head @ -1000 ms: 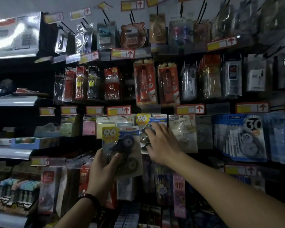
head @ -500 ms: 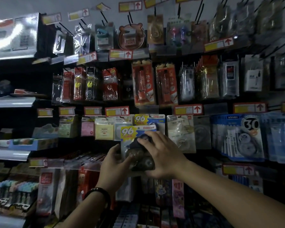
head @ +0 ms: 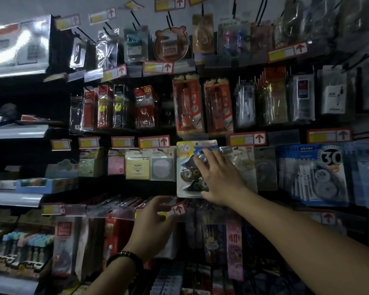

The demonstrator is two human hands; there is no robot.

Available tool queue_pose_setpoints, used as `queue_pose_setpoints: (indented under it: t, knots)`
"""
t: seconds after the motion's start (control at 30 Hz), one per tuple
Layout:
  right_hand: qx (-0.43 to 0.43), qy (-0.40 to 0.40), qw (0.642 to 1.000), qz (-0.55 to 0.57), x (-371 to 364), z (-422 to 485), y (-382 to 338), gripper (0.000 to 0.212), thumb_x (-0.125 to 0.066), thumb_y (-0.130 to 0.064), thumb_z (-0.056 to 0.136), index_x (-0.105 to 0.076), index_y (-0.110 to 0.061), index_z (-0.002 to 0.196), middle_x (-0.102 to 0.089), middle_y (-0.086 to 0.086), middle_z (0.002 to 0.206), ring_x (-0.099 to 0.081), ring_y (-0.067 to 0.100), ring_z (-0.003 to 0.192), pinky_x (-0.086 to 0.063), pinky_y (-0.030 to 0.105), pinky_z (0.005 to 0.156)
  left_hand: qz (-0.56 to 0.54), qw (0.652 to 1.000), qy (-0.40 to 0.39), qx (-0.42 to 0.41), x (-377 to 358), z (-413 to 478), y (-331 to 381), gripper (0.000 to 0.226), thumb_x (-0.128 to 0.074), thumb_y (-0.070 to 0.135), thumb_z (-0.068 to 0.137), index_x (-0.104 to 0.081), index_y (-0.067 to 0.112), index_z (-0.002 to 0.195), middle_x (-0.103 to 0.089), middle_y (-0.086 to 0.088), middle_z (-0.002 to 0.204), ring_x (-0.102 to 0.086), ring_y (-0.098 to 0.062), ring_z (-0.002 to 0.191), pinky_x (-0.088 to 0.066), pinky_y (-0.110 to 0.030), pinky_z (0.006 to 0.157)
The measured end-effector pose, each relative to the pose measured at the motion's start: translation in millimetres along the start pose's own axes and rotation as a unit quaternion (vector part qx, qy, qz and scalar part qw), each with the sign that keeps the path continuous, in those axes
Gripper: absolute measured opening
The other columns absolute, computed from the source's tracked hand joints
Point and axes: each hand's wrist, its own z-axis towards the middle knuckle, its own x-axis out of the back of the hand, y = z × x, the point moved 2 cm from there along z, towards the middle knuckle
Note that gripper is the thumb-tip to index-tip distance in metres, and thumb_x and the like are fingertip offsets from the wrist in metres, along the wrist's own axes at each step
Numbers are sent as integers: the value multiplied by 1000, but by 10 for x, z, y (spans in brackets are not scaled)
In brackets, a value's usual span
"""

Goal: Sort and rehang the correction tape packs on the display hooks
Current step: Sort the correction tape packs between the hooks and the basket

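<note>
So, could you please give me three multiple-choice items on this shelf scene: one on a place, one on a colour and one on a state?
1. Where do the blue "30" packs hang relative to the correction tape pack under the right hand?
A. to its left
B. to its right
C. below it

2. What colour are the arrows on the price tags?
A. green
B. red
C. blue

3. What does the left hand hold?
A. a pack
B. a pen
C. nothing

Answers:
1 B: they hang further right in the same row.
2 B: each arrow shows red.
3 C: its fingers are loose and empty, below the pack.
</note>
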Motion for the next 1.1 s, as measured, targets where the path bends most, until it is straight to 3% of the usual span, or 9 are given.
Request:
queue_pose_setpoints:
  t: [0.13, 0.3, 0.47, 0.67, 0.8, 0.87, 0.93, 1.1]
  knots:
    - [11, 3, 1000, 4, 22, 18, 25, 114, -75, -63, 74, -22, -20, 164, -18, 20, 167, -18, 40, 153, -31, 55, 121, 1, 1000, -14, 4, -28, -34, 4, 41, -75, 24, 98, -61, 30, 137, -68, 13, 123, -71, -1, 103, -59, -14, 71]
    - [10, -26, 998, 49, 40, 27, 86, 114, -70, -71, 71, -23, -27, 164, -21, 12, 166, -18, 33, 152, -26, 51, 123, -9, 1000, -29, 1, -72, -76, 35, 35, -76, 31, 97, -61, 36, 128, -68, 18, 116, -71, 3, 99, -58, -12, 70]
    - [3, -42, 999, 21, 65, 83, 1, 114, -79, -60, 73, -22, -22, 164, -20, 15, 163, -18, 35, 151, -29, 52, 123, -9, 999, -41, 9, -101, -108, 28, 32, -76, 24, 98, -64, 33, 126, -70, 11, 121, -72, -7, 111, -64, -31, 92]
    - [-15, -73, 997, 4, -9, 36, -131, 102, -81, -40, 80, -25, -15, 162, -11, 20, 168, -19, 41, 152, -29, 52, 122, 68, 996, -51, -24, -135, -240, 35, 28, -77, 25, 95, -63, 48, 102, -68, 24, 110, -69, 5, 103, -58, -16, 87]
    - [-12, -69, 996, 50, 59, -102, -153, 82, -72, -36, 86, -37, -13, 156, -2, 20, 173, -9, 40, 158, -23, 52, 125, 121, 989, -82, -18, -157, -416, -22, 32, -74, 30, 99, -62, 39, 127, -61, 23, 121, -64, -1, 110, -56, -18, 90]
    - [1, -62, 995, 81, 122, -276, -185, 71, -69, -38, 88, -44, -14, 150, -9, 19, 172, -12, 38, 157, -25, 51, 124, 122, 987, -102, -11, -166, -547, -85, 34, -73, 30, 100, -62, 36, 131, -61, 22, 123, -65, 1, 107, -56, -13, 82]
    - [18, -53, 993, 104, 152, -532, -235, 62, -66, -42, 91, -51, -15, 145, -25, 17, 166, -22, 36, 153, -30, 50, 120, 130, 984, -122, -11, -203, -725, -163, 28, -72, 29, 100, -67, 31, 128, -67, 18, 121, -68, 2, 103, -58, -14, 84]
    - [49, -60, 981, 176, -81, -1546, -475, 45, -66, -40, 92, -63, -14, 128, -55, 8, 132, -48, 29, 125, -46, 46, 103, 179, 961, -211, -1, -471, -1395, -523, 6, -72, 24, 100, -74, 28, 104, -76, 13, 105, -68, 6, 88, -54, -10, 76]
